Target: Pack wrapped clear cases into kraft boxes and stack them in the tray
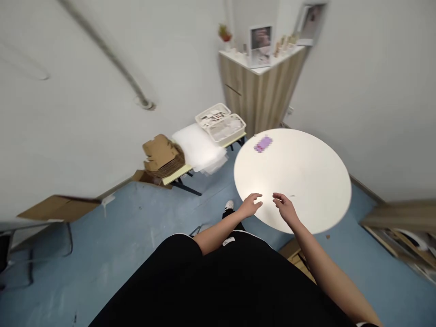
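Both hands hover over the near edge of a round white table (316,177), palms facing each other with a gap between. My left hand (250,205) is open, thumb and fingers apart, and holds nothing. Opposite it, my right hand (284,207) is also open and bare, its fingers pointing left. A small dark mark shows on the tabletop by the right hand. Toward the far left side of the table lies a purple, pixelated flat object (263,144), out of reach of both hands; its kind cannot be made out.
Left of the table, a low bench holds folded cardboard boxes (160,156), a stack of white sheets (197,147) and white plastic baskets (226,129). A wood-grain cabinet (262,91) with picture frames stands in the corner. A shelf unit (402,218) is at right.
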Demonstrator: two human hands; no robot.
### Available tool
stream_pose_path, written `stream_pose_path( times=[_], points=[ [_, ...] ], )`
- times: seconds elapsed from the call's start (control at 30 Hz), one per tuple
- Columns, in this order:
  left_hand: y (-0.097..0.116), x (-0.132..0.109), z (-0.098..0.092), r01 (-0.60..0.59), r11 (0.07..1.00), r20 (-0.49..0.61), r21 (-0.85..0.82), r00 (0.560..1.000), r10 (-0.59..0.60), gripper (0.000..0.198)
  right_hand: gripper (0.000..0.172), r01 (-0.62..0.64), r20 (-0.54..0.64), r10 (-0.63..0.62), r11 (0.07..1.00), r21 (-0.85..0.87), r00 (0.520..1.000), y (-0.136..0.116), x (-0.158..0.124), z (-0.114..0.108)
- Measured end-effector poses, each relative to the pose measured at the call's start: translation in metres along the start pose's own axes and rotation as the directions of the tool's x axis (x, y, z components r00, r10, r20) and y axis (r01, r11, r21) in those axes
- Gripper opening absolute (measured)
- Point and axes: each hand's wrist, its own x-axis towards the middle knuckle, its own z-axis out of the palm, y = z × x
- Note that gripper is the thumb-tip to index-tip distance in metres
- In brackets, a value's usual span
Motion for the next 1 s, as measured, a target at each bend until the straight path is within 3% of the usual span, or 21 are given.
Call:
stream_pose_path(
  times=[0.1,0.2,0.3,0.37,0.43,0.5,0.57,0.73,0.87,1.0],
  points=[
    [-0.022,0.010,-0.085,0.018,0.998,-0.119,-0.058,0.993,-0.025,0.044,0.043,0.002,0.116,0.004,0.999,-0.047,0.993,-0.049,0.043,0.068],
    [-0.048,0.022,-0.184,0.066,0.996,-0.226,-0.064,0.971,-0.078,0.043,0.046,-0.038,0.193,0.044,0.999,-0.032,0.980,-0.088,0.082,0.150],
    [-0.070,0.028,-0.284,0.139,0.988,-0.379,-0.072,0.912,-0.156,0.040,0.051,-0.058,0.272,0.056,0.998,0.000,0.961,-0.126,0.117,0.230],
    [-0.079,0.032,-0.339,0.181,0.979,-0.465,-0.094,0.861,-0.204,0.038,0.054,-0.042,0.305,0.037,0.999,0.011,0.952,-0.154,0.140,0.270],
    [-0.081,0.042,-0.379,0.197,0.972,-0.496,-0.126,0.836,-0.234,0.036,0.055,-0.017,0.313,0.009,1.000,0.024,0.950,-0.180,0.164,0.297],
    [-0.079,0.060,-0.405,0.183,0.972,-0.489,-0.148,0.841,-0.233,0.034,0.054,-0.001,0.305,-0.011,0.999,0.038,0.952,-0.203,0.187,0.311],
    [-0.073,0.085,-0.420,0.162,0.974,-0.470,-0.157,0.855,-0.218,0.033,0.054,-0.010,0.286,-0.004,0.999,0.048,0.958,-0.220,0.208,0.315],
    [-0.050,0.155,-0.432,0.107,0.979,-0.420,-0.175,0.891,-0.172,0.036,0.051,-0.054,0.225,0.033,0.995,0.088,0.974,-0.239,0.257,0.300],
    [-0.031,0.197,-0.442,0.133,0.980,-0.383,-0.146,0.906,-0.180,0.037,0.046,-0.125,0.176,0.102,0.984,0.125,0.979,-0.246,0.295,0.287],
    [-0.016,0.240,-0.466,0.189,0.979,-0.330,-0.072,0.922,-0.202,0.040,0.047,-0.152,0.148,0.129,0.976,0.157,0.981,-0.251,0.323,0.293]
  ],
)
